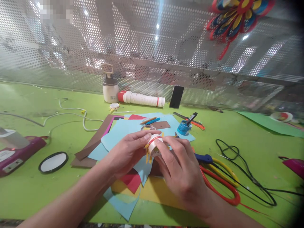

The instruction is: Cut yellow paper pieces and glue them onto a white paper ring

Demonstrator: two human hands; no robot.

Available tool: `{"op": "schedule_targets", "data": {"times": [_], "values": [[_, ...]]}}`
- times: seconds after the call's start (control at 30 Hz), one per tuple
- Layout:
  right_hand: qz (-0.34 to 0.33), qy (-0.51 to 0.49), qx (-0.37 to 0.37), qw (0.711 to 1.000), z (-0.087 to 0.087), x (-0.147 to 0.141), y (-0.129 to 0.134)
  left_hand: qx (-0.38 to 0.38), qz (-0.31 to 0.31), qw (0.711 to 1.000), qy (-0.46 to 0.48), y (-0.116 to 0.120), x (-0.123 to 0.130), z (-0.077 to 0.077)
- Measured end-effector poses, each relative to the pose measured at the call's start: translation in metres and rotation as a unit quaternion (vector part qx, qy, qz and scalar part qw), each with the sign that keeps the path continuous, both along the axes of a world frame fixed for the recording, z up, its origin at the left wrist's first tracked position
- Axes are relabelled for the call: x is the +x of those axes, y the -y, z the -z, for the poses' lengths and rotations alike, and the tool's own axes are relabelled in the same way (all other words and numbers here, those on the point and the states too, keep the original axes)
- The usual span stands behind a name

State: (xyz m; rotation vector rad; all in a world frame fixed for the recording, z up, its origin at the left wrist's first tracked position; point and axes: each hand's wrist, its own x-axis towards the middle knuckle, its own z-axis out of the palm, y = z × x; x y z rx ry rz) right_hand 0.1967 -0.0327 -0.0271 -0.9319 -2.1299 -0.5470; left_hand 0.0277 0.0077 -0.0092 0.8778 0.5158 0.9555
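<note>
Between my two hands is a small white paper cup [154,148] with a red stripe near one end and yellow strips hanging off it. It is tilted over, its opening partly toward me. My left hand [129,152] is closed on its far left side, thumb on the wall. From the right, my right hand [180,161] presses fingers against the wall and rim. Under the hands lie light blue paper sheets [118,134], a red paper piece [131,182] and a yellow sheet [156,190]. Large scissors with a red handle [225,190] rest beside my right wrist.
A blue jar [184,127] holding a black marker stands behind the right hand. Farther back are a white spray bottle [110,91], a white ribbed tube [142,98] and a phone [176,97]. A power strip [22,155] lies left; a black cable [247,171] curls right.
</note>
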Motion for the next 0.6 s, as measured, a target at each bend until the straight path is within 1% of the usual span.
{"op": "schedule_targets", "data": {"times": [0.17,0.27,0.37,0.6], "values": [[-0.004,0.004,0.012,1.0,0.0009,-0.0004,0.0001,0.003,0.001,1.0,-0.001,-0.0006,-0.0001,0.0009],[-0.008,-0.001,0.002,1.0,0.0011,-0.0013,0.0012,0.003,-0.001,1.0,-0.002,-0.0004,0.0002,0.0001],[-0.02,-0.019,-0.009,1.0,-0.0002,-0.0023,0.0021,-0.001,-0.003,1.0,0.0,0.0009,0.0,-0.0018],[-0.062,-0.072,-0.031,0.995,-0.0058,-0.0035,0.0056,0.027,0.012,0.999,0.033,0.0023,-0.002,-0.0031]]}}
